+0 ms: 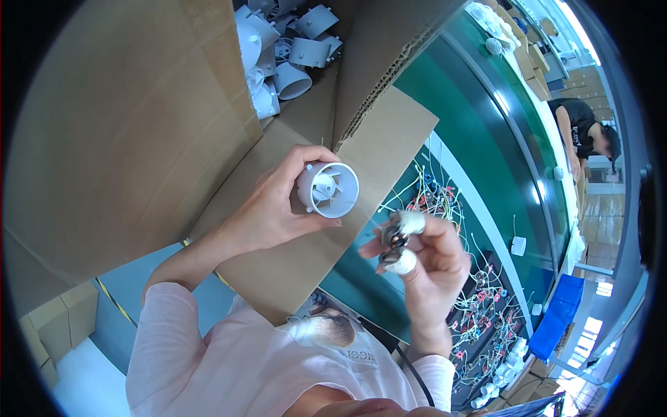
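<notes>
My left hand (267,208) grips a white round plastic housing (306,187) by its sides. The housing's open end faces up, showing vanes and a central hub inside. It is held over the flap of a cardboard box (385,142). To its right, my right hand (438,278) pinches a small dark metal motor (394,241) between thumb and fingers. White coverings wrap the tips of that thumb and one finger. The motor is partly hidden by the fingers and slightly blurred. The housing and the motor are apart.
Several white housings (292,76) lie inside the box. Beyond it runs a green conveyor belt (479,125). Wired motors (479,299) are heaped at right, near more white housings (507,365) and a blue bin (558,316). Another person (580,125) works across the belt.
</notes>
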`<action>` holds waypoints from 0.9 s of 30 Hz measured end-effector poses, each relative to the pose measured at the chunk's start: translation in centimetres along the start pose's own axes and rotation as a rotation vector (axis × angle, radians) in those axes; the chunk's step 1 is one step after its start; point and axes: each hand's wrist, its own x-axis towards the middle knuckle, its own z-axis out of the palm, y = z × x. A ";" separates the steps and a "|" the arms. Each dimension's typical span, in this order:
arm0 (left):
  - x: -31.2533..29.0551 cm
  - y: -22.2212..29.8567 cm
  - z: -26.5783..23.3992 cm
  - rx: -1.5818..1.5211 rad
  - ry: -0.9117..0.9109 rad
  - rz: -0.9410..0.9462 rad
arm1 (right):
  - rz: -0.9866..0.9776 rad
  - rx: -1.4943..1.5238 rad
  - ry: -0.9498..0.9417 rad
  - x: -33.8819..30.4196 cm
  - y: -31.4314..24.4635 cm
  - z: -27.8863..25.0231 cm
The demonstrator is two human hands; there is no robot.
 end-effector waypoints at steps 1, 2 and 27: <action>0.0 0.1 0.1 0.018 0.019 0.027 | -0.029 -0.038 -0.012 -0.3 0.4 0.0; 0.1 0.1 0.2 0.036 0.039 0.053 | -0.018 -0.053 -0.027 -0.5 0.6 0.2; 0.2 1.9 0.8 0.517 0.052 0.351 | -0.628 -1.076 -0.039 3.8 3.5 0.7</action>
